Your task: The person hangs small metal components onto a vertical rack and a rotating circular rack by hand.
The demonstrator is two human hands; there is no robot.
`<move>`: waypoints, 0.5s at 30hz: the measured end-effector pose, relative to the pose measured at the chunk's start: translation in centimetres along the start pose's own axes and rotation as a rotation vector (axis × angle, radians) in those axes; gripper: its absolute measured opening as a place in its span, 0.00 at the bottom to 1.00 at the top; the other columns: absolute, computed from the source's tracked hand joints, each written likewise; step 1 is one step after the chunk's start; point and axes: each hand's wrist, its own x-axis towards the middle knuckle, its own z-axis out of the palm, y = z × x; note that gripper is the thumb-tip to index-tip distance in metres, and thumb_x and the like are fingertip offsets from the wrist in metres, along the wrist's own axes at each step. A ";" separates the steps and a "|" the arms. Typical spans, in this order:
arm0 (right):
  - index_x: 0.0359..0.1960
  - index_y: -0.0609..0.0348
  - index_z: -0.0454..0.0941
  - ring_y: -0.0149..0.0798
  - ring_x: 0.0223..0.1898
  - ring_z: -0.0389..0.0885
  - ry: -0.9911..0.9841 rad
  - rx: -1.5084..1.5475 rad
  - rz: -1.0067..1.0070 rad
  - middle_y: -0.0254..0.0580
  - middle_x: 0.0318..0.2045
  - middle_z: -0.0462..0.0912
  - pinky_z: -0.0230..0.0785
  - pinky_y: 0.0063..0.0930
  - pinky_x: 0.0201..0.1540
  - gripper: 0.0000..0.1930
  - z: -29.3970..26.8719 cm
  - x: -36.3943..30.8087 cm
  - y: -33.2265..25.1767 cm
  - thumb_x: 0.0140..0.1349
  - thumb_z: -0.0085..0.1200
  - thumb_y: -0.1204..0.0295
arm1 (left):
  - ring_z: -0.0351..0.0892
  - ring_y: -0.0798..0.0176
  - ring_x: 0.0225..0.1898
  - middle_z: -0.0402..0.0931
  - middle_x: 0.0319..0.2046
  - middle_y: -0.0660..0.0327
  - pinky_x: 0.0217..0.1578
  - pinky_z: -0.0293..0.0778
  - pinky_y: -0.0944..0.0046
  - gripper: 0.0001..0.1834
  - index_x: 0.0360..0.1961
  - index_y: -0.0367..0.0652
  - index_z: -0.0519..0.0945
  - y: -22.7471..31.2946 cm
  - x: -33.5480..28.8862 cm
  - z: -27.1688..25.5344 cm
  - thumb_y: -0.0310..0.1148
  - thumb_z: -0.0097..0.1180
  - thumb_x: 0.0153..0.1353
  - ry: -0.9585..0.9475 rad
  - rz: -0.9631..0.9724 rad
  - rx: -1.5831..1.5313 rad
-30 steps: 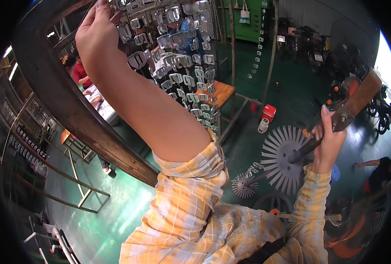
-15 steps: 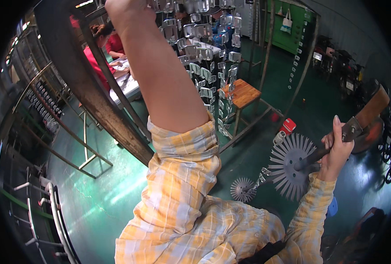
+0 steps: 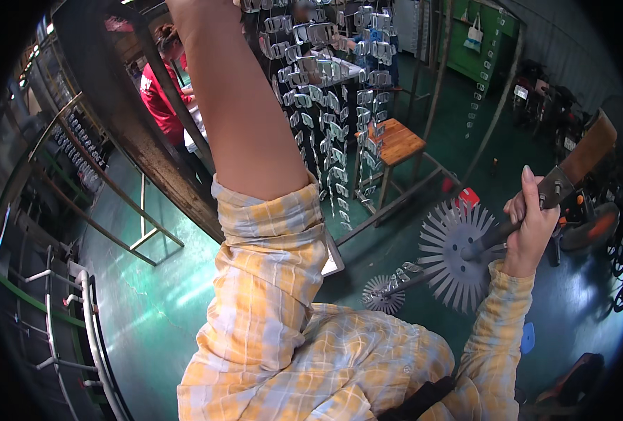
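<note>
My left forearm [image 3: 244, 105], in a rolled yellow plaid sleeve, reaches up past the top edge. The hand is cut off there and its fingers are hidden. Close beside it hang strands of shiny metal buckle-like pieces [image 3: 315, 77]. At the right my right hand [image 3: 531, 235] is closed round a dark metal rod [image 3: 497, 235], thumb stretched up along a bolted bracket. A flat brown bar [image 3: 592, 151] extends from the bracket. The rod carries a large slotted grey disc [image 3: 446, 261] and a smaller slotted disc [image 3: 381, 303] farther down. Several buckle-like pieces [image 3: 404, 274] cluster near the smaller disc.
A rusty steel beam [image 3: 139, 133] slants at the left, with pipe racks [image 3: 80, 316] beyond. A wooden stool [image 3: 395, 140] stands behind the strands. A person in red [image 3: 158, 102] works at a table farther back. Motorbikes [image 3: 550, 112] line the right wall.
The view has shifted slightly. My left forearm and the rod in my right hand appear a little farther left. The strands of metal pieces hang differently, and more of their lower lengths show.
</note>
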 end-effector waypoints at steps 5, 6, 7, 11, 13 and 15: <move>0.18 0.57 0.66 0.20 0.08 0.53 0.013 -0.008 0.000 0.25 0.08 0.58 0.50 0.15 0.13 0.11 0.0 0.3 0.4 0.52 0.55 0.73 | 0.71 0.69 0.20 0.75 0.22 0.61 0.20 0.66 0.72 0.11 0.35 0.35 0.76 -1.0 -6.3 0.2 0.27 0.54 0.50 -0.001 -0.056 -0.014; 0.18 0.57 0.66 0.20 0.08 0.53 -0.005 0.015 0.011 0.25 0.08 0.58 0.49 0.15 0.13 0.11 0.2 0.1 0.3 0.52 0.55 0.73 | 0.71 0.69 0.20 0.75 0.22 0.61 0.20 0.66 0.72 0.11 0.35 0.35 0.76 -0.4 -7.3 -0.6 0.27 0.54 0.50 0.000 -0.057 0.001; 0.18 0.57 0.66 0.20 0.08 0.53 -0.008 0.022 0.011 0.25 0.08 0.58 0.50 0.15 0.13 0.11 0.2 0.1 0.1 0.51 0.56 0.73 | 0.73 0.66 0.27 0.75 0.27 0.57 0.27 0.69 0.70 0.11 0.35 0.32 0.75 -0.6 -8.2 -1.2 0.25 0.54 0.50 -0.001 -0.082 -0.037; 0.19 0.56 0.67 0.21 0.07 0.53 -0.010 0.013 0.027 0.26 0.07 0.58 0.54 0.17 0.15 0.09 0.3 0.4 -0.6 0.52 0.54 0.72 | 0.75 0.64 0.34 0.75 0.32 0.54 0.34 0.73 0.69 0.11 0.36 0.29 0.74 -2.2 -12.7 -1.7 0.21 0.56 0.49 0.037 -0.147 -0.061; 0.19 0.56 0.67 0.21 0.07 0.53 -0.017 -0.003 0.038 0.26 0.07 0.59 0.54 0.17 0.15 0.09 0.1 0.6 0.0 0.52 0.54 0.72 | 0.75 0.65 0.34 0.75 0.33 0.55 0.35 0.72 0.71 0.11 0.36 0.29 0.74 -3.7 -15.3 -2.4 0.21 0.55 0.50 0.009 -0.183 0.012; 0.19 0.56 0.67 0.21 0.07 0.53 -0.043 0.009 0.041 0.26 0.07 0.59 0.55 0.17 0.15 0.09 -0.1 0.7 0.1 0.52 0.55 0.72 | 0.76 0.66 0.33 0.76 0.32 0.56 0.35 0.72 0.72 0.10 0.36 0.30 0.75 -4.8 -17.7 -3.2 0.22 0.54 0.51 -0.028 -0.246 0.045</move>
